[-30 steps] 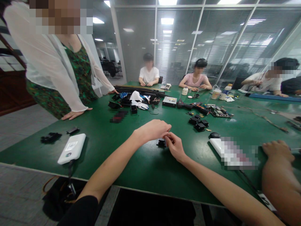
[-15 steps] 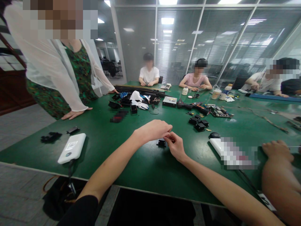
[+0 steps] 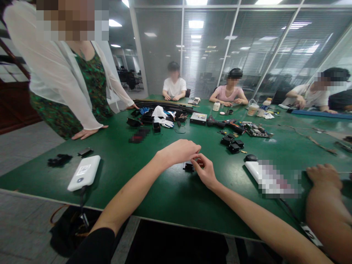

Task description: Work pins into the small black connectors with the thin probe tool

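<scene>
Just above the green table, my two hands meet at the fingertips. My left hand is bent over with its fingers closed; whatever is in them is hidden. With thumb and index finger brought together, my right hand pinches at something too small to make out. Under the hands lies a small black block-shaped part with a light upper side, partly covered by my left hand and close to the right fingertips. Similar black blocks sit in a group farther off to the right.
White power banks with cables lie to either side. A circuit board, a power screwdriver, a silver metal box and gloves are at mid-table. A neighbour's arm rests at right. One person stands at left; several sit opposite.
My right fingers have shifted slightly against the left ones. The small black part stays in place, and the standing person has moved a little.
</scene>
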### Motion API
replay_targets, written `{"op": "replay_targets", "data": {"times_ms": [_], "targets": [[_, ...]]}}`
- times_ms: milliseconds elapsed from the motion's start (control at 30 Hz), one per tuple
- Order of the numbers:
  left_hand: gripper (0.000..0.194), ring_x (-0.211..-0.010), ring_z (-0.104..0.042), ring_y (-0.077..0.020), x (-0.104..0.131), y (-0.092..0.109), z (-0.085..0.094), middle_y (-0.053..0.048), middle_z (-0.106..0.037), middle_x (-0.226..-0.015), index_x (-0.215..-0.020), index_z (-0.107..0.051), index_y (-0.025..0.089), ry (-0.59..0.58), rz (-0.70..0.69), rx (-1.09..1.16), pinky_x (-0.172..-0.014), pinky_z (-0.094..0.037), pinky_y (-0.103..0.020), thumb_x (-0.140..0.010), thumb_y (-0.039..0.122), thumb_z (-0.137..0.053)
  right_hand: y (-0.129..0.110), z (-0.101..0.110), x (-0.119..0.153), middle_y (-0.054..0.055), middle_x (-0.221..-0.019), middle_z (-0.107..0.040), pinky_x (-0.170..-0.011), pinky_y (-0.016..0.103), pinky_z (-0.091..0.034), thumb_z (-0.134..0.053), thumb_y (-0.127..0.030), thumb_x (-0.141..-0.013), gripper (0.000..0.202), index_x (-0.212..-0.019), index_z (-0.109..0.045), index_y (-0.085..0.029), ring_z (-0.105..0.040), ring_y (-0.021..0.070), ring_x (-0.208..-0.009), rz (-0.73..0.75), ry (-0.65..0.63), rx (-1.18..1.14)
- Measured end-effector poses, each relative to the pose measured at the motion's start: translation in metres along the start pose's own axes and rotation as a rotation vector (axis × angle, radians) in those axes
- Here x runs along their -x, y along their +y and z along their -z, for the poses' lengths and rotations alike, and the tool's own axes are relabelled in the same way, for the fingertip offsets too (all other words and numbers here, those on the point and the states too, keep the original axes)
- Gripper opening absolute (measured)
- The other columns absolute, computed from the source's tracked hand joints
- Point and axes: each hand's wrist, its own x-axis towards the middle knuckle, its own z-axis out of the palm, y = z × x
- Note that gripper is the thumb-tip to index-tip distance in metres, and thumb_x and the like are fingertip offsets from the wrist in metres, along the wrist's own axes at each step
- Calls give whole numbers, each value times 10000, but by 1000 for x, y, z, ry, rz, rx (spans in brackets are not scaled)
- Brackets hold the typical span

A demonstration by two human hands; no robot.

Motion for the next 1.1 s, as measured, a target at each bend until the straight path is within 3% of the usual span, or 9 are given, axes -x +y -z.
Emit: {"op": "replay_targets", "data": {"times_ms": [133,467,633,833,1100], "targets": [[234,-868,-716,-241,0,0,0,-93,-749,-937,-1005,-666,169,0,5,12,-704,-460,-298,-1003,359,-527,5,-2,-1,3,-775,-642,-546,260,-433,-712,-467,-889,263,-912,-627,-219,-535,140,-594,-26,78,3],[216,-871,-714,-239,1,1,1,-85,-748,-945,-1013,-659,171,-4,-2,20,-694,-448,-299,-1001,344,-530,8,-3,-1,-6,-707,-593,-566,268,-416,-667,-408,-924,210,-855,-639,-211,-506,150,-622,11,92,25],[217,-863,-712,-241,0,0,0,-86,-746,-940,-1007,-650,171,4,-9,11,-683,-440,-303,-1007,341,-515,8,-2,0,20,-775,-629,-600,274,-440,-613,-368,-953,175,-901,-677,-214,-559,174,-693,49,57,51],[207,-867,-709,-234,0,-1,-1,-85,-741,-943,-998,-639,175,10,-20,16,-697,-448,-296,-1004,344,-519,7,-2,0,26,-791,-632,-565,271,-429,-540,-324,-983,200,-930,-699,-214,-551,160,-642,73,13,50],[217,-883,-716,-244,2,0,1,-93,-744,-951,-1015,-644,167,2,-6,8,-700,-453,-298,-1010,342,-515,-1,-2,0,23,-851,-653,-554,262,-452,-659,-444,-928,225,-982,-651,-226,-563,153,-648,32,37,29]]}}
